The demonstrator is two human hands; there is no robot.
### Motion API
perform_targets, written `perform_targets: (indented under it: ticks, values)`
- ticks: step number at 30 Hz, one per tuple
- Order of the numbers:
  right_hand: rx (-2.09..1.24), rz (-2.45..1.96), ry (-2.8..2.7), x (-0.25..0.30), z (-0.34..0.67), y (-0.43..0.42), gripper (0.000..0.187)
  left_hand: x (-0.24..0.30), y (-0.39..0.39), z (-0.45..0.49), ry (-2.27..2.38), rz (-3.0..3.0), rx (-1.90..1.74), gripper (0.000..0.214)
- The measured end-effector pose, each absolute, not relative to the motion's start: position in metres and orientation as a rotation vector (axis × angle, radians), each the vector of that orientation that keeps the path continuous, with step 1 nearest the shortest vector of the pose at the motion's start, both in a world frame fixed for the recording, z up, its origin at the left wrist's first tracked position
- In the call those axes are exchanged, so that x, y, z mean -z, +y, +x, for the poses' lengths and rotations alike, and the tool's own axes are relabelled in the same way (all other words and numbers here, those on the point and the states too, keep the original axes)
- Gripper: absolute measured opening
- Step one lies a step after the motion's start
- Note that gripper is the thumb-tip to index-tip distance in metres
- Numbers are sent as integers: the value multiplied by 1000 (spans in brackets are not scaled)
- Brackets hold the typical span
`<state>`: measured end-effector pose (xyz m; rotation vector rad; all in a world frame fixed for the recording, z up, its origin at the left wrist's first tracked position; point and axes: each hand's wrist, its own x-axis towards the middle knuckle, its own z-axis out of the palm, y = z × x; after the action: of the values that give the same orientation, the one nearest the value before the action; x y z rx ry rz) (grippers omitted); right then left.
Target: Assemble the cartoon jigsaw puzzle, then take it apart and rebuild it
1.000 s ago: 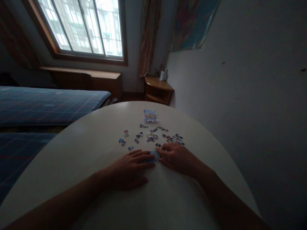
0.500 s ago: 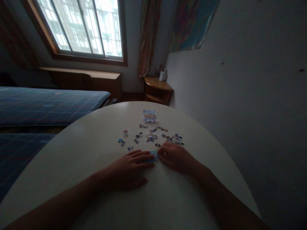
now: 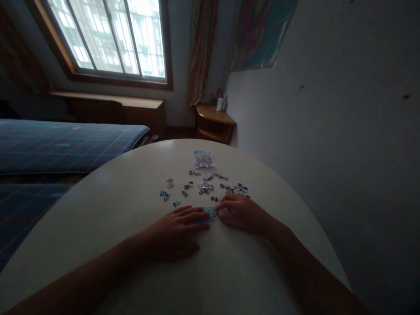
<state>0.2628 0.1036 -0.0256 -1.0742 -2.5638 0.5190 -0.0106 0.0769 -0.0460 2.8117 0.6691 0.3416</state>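
My left hand [image 3: 177, 229] lies flat with fingers stretched out, the fingertips resting on a joined bluish patch of jigsaw puzzle [image 3: 211, 213]. Part of that patch is covered by the fingers. At its right edge my right hand [image 3: 241, 213] is closed in a pinch, fingertips against the edge; whatever they hold, if anything, is too small and dark to make out. Just beyond the hands are loose puzzle pieces: a central cluster [image 3: 205, 189], a group at the right [image 3: 241, 189] partly behind my right hand, and a few at the left [image 3: 164, 195].
A printed picture packet [image 3: 203, 159] lies farther back on the round white table [image 3: 138, 188]. A bed with a blue checked mattress [image 3: 65, 144] stands to the left. The wall [image 3: 328, 140] runs along the right, and a wooden corner shelf [image 3: 216, 114] stands behind the table.
The view has shifted slightly. My right fingers have moved a little at the puzzle patch's right edge; my left hand stays flat on it.
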Motion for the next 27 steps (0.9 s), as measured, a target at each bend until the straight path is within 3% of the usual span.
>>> perform_targets:
  ticks: [11, 20, 27]
  values:
    - [-513, -1037, -2601, 24, 267, 104, 23, 47, 77, -11, 670, 2828, -312, 53]
    - [-99, -1768, -2080, 30, 301, 129, 25, 51, 80, -10, 756, 2834, -459, 45]
    - [-106, -1780, -2077, 48, 308, 136, 26, 59, 85, -14, 774, 2830, -629, 30]
